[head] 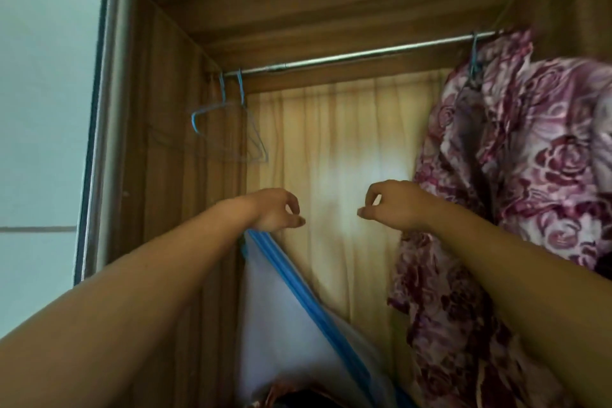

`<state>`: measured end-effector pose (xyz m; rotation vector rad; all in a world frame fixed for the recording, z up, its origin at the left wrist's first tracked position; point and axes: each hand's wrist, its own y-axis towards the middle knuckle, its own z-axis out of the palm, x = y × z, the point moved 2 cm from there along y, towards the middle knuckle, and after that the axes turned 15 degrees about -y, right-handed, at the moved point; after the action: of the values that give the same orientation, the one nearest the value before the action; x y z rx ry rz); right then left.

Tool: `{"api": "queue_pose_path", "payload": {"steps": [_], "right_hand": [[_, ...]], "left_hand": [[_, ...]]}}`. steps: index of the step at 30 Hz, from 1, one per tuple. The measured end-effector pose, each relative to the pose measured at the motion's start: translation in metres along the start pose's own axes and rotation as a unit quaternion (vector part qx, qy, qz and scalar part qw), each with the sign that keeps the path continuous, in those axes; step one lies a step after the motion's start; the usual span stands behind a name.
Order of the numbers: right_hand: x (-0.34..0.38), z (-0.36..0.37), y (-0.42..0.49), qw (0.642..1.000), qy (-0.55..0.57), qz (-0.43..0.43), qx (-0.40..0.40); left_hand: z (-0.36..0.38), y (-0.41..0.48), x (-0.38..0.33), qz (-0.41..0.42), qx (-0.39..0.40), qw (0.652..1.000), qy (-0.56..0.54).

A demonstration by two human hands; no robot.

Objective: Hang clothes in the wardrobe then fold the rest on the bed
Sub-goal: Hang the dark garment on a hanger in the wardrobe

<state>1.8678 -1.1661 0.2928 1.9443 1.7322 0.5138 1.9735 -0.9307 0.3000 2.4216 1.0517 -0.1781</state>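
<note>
From the head camera, a metal rail point(347, 55) runs across the top of the wooden wardrobe point(172, 142), and everything here is placed from it.

At the rail's left end two empty blue wire hangers point(228, 129) hang by their hooks, close against the side wall. At the rail's right end a blue hanger hook point(474, 53) sits over the bar. A floral garment point(530, 175), purple roses on white, hangs from it in loose folds that reach far below the rail. Behind the rail, a cream pleated curtain point(347, 142) covers the back of the wardrobe.

Both bare arms reach up and in, under the middle stretch of the rail. The left hand point(275, 209) is below the rail, right of the empty hangers. Its fingers are curled inward, the thumb tip near the forefinger, with nothing visible between them. The right hand point(394, 205) is level with it, just beside the floral garment's left edge. Its fingers are likewise curled into a small ring, with nothing in their grasp. The two hands are apart, fingertips facing each other.

Lower still, under the left wrist, a white cloth with a blue band point(281, 308) slopes down and to the right. Whether the wrist touches it cannot be told. Left of the wardrobe stands a pale panel point(43, 76) in a metal frame.
</note>
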Motion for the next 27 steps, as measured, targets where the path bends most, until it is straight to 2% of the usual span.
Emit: {"api": "queue_pose_path", "payload": {"steps": [5, 8, 10, 12, 14, 16, 18, 21, 27], "right_hand": [[0.025, -0.036, 0.015, 0.999, 0.021, -0.011, -0.038], [0.038, -0.041, 0.021, 0.997, 0.032, -0.019, -0.069], [0.042, -0.038, 0.025, 0.995, 0.029, -0.016, -0.091], [0.044, -0.034, 0.029, 0.994, 0.026, -0.013, -0.110], [0.045, -0.032, 0.035, 0.991, 0.024, -0.009, -0.129], [0.044, -0.031, 0.041, 0.989, 0.029, -0.005, -0.144], [0.044, -0.033, 0.048, 0.988, 0.035, -0.005, -0.153], [0.048, -0.042, 0.058, 0.986, 0.030, -0.015, -0.166], [0.062, -0.059, 0.075, 0.981, 0.028, -0.024, -0.189]], "left_hand": [[-0.052, -0.014, -0.026, 0.029, -0.087, 0.994, 0.055], [-0.080, -0.020, -0.030, 0.066, -0.179, 0.977, 0.097], [-0.098, -0.022, -0.029, 0.066, -0.278, 0.938, 0.198], [-0.116, -0.024, -0.026, 0.024, -0.362, 0.879, 0.309], [-0.134, -0.022, -0.022, -0.029, -0.389, 0.846, 0.364], [-0.151, -0.018, -0.015, -0.094, -0.377, 0.846, 0.365], [-0.164, -0.013, -0.006, -0.142, -0.352, 0.864, 0.330], [-0.168, -0.008, 0.007, -0.135, -0.327, 0.893, 0.278], [-0.165, -0.005, 0.023, -0.138, -0.317, 0.915, 0.210]]}}
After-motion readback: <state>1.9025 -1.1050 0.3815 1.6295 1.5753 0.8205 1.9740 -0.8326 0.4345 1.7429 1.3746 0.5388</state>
